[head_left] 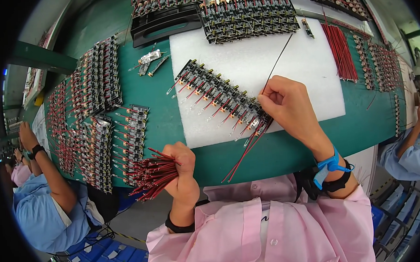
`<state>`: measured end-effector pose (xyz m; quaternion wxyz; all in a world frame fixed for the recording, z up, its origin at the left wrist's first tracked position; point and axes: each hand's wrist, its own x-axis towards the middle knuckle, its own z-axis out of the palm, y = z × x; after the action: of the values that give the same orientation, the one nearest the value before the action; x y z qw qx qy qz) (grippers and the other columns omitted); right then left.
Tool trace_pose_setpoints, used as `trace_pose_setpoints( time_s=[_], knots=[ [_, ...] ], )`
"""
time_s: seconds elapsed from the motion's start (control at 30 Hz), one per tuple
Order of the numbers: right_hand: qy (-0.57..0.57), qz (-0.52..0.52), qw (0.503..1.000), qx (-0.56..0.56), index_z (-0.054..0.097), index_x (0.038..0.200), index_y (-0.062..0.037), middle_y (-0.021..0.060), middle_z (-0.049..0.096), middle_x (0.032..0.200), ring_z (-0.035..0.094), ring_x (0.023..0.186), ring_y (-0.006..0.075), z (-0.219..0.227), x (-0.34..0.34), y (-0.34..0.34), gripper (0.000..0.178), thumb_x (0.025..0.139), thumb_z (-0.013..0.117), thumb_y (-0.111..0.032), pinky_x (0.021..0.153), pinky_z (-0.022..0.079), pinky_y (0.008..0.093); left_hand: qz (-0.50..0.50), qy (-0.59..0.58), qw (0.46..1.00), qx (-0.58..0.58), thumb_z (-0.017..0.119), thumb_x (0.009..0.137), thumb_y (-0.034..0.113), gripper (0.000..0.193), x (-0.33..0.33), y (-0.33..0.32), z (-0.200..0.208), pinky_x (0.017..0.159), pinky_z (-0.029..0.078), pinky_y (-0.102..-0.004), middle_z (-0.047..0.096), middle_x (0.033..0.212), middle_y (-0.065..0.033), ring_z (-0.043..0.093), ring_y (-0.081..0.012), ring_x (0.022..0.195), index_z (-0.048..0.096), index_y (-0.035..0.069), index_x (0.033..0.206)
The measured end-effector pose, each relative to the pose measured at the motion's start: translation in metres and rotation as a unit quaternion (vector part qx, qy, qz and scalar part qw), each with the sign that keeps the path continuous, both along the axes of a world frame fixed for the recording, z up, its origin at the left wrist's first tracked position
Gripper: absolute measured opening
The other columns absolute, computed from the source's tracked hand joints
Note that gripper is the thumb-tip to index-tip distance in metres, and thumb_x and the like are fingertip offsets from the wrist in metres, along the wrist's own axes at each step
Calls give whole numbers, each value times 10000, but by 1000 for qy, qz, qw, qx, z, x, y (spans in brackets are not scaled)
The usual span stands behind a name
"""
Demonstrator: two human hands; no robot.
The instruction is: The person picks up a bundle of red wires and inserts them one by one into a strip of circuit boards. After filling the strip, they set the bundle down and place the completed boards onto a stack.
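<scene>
My left hand (182, 170) is closed around a thick bundle of red wires (150, 176) at the table's front edge. With fingertips pinched, my right hand (288, 105) holds a thin dark wire (279, 57) that sticks up and away from me. Just left of that hand, a row of small black circuit boards (220, 91) lies diagonally on a white foam sheet (306, 64). Short red wires and clear LEDs stick out along its near side. A few long red wires (247, 153) hang from the row's right end. My fingers hide part of that end.
Stacked circuit board rows (249, 17) stand at the foam's far edge beside a black tray (165, 26). More board rows (93, 80) cover the green table's left side. Loose parts (150, 58) lie near the foam. Red wires (340, 52) are piled right. Co-workers sit on both sides.
</scene>
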<state>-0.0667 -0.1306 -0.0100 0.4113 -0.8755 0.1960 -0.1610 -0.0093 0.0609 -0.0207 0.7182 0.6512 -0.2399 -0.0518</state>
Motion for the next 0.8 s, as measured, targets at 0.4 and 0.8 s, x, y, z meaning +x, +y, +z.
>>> trace_pose_setpoints(
  time_s=[0.4, 0.8],
  knots=[
    [-20, 16, 1000, 10, 494, 616, 23, 5, 434, 535, 340, 467, 47, 3, 0, 2, 62, 648, 540, -2, 418, 282, 193, 1, 10, 1000, -10, 430, 827, 173, 267, -2, 1, -1, 373, 212, -204, 284, 512, -3, 275, -79, 433, 314, 60, 616],
    [41, 4, 998, 46, 464, 595, 26, 92, 487, 568, 467, 491, 166, 7, 0, 2, 97, 636, 543, -11, 466, 378, 257, -1, 24, 1000, -2, 436, 828, 185, 269, -1, 4, -3, 372, 191, -198, 295, 508, -5, 284, -79, 446, 324, 57, 620]
  ],
)
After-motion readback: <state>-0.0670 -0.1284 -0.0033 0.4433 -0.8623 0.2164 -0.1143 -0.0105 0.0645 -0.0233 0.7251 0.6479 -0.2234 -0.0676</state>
